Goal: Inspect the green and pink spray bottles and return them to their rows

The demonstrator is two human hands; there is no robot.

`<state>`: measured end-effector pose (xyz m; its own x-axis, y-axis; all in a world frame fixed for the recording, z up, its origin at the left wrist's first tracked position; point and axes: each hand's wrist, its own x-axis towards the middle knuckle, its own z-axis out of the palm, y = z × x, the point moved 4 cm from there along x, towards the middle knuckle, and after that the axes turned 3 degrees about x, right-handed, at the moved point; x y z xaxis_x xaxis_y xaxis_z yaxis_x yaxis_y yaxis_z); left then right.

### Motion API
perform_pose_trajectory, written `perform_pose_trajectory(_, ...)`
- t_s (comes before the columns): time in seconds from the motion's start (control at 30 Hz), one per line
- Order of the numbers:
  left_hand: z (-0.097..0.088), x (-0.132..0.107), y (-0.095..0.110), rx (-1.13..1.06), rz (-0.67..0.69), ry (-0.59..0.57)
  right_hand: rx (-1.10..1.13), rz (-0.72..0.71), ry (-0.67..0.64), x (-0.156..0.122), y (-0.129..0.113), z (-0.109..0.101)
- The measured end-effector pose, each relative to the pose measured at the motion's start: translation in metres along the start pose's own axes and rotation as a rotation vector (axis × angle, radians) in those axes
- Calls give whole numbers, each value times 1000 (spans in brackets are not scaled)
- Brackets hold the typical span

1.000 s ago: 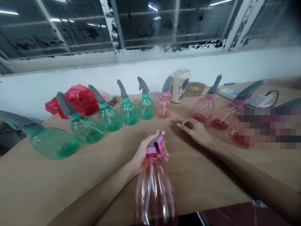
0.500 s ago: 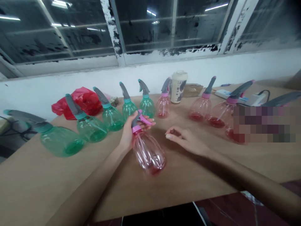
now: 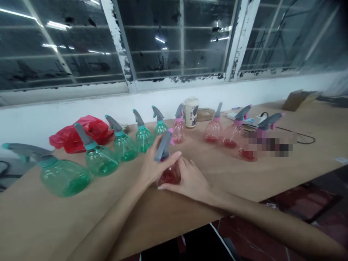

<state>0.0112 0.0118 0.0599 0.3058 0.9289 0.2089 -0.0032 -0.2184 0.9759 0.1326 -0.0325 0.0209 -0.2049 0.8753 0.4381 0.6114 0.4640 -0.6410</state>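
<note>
Head view: the left hand (image 3: 152, 167) has its fingers closed about the neck of a pink spray bottle (image 3: 170, 177), and the right hand (image 3: 195, 180) curls its fingers round the lower body from the right, thumb beside the base. So the bottle lies between both hands, its long axis rising from the base near the wearer to the grey trigger head (image 3: 164, 145), left hand nearer that end; whether it touches the surface (image 3: 227, 174) is unclear. Beyond, another pink bottle (image 3: 178, 133) stands beside a paper cup (image 3: 191, 117).
</note>
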Motion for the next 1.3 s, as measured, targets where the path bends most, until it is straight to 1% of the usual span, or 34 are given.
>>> perform_pose_trajectory(0.1, 7, 1, -4, 377, 206, -34, -32, 26, 37, 0, 21, -12)
perform_pose_trajectory(0.13, 8, 2, -10, 426, 228, -51, -51, 52, 55, 0, 31, -18)
perform_pose_trajectory(0.23, 8, 2, -31, 503, 235, -35, -116, 105, 120, 7, 65, -38)
perform_pose_trajectory(0.33, 6, 2, -49, 568, 199, -15, -248, 168, 208, 20, 100, -59)
perform_pose_trajectory(0.43, 5, 1, -60, 632, 162, 1, -319, 227, 189, 35, 124, -74)
perform_pose_trajectory(0.5, 5, 0, -63, 658, 155, 2, -328, 263, 167, 44, 133, -79)
perform_pose_trajectory(0.7, 10, 1, -68, 776, 151, -12, -427, 374, 168, 62, 138, -83)
perform_pose_trajectory(1.07, 12, 3, -72, 837, 143, -64, -479, 409, 213, 82, 142, -77)
perform_pose_trajectory(1.2, 13, 2, -71, 854, 142, -83, -481, 390, 235, 80, 143, -79)
perform_pose_trajectory(1.3, 13, 2, -71, 859, 143, -87, -442, 337, 328, 70, 142, -91)
